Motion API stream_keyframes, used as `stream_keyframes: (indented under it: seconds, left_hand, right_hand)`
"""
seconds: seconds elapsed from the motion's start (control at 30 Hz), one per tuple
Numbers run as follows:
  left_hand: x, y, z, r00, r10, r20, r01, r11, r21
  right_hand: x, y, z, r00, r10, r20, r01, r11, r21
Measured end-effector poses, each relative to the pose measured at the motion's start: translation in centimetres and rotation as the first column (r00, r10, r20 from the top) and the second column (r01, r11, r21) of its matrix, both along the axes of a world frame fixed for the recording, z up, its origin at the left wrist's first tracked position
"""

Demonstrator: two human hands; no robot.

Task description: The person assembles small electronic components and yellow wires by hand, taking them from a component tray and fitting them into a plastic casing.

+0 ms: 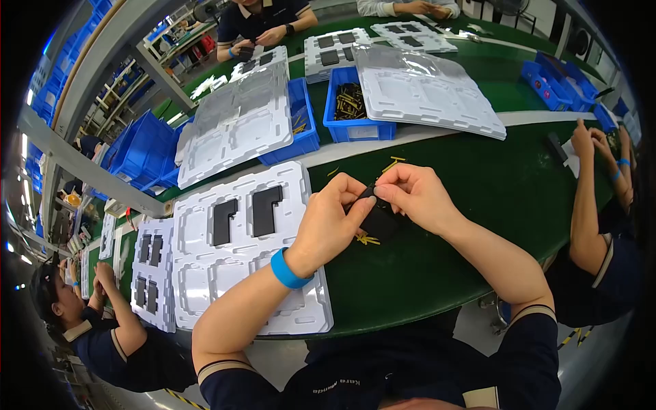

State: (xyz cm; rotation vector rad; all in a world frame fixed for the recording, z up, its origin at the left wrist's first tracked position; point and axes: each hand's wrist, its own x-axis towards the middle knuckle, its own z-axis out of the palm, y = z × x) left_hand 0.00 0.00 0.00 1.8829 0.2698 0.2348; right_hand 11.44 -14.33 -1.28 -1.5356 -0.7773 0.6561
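Over the green tabletop, my left hand (326, 220) and my right hand (422, 199) meet at a dark flat part (377, 221), similar in colour to the black pieces in the tray. My left thumb and fingers pinch its upper edge. The right thumb and forefinger are closed at that same edge; whether they grip the part or something tiny is hidden. Small yellow strips (369, 240) lie just below it, with more yellow strips (394, 162) beyond my fingers. Beside my left forearm, a white moulded tray (295, 179) carries two black notched pieces (266, 210) in its far pockets.
Ahead stand blue bins, one holding many yellow strips (350, 102), with white trays (437, 92) leaning over them. A smaller tray (164, 287) with black pieces lies at left. Co-workers sit at left, right (588, 198) and across the table. A grey metal frame (89, 167) rises at left.
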Motion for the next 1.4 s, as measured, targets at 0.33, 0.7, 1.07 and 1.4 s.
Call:
stream_keyframes:
  seconds: [0.33, 0.7, 1.07, 1.4]
  left_hand:
    - [-0.1, 0.3, -0.3, 0.997, -0.054, 0.053, 0.049, 0.994, 0.093]
    - [0.1, 1.9, 0.4, 0.992, -0.128, 0.002, 0.124, 0.958, -0.258]
    - [0.3, 2.3, 0.0, 0.971, -0.238, -0.036, 0.198, 0.877, -0.438]
    - [-0.7, 4.5, 3.7, 0.994, -0.054, 0.098, 0.084, 0.94, -0.329]
  right_hand:
    - [0.0, -0.1, -0.1, 0.999, 0.014, 0.034, -0.015, 0.999, 0.036]
    - [2.0, -0.6, -0.4, 0.968, 0.177, 0.176, -0.211, 0.958, 0.195]
    - [1.7, 0.0, -1.7, 0.902, -0.037, 0.429, -0.115, 0.94, 0.321]
    - [6.6, -1.2, -2.8, 0.898, 0.034, 0.439, -0.029, 0.999, -0.019]
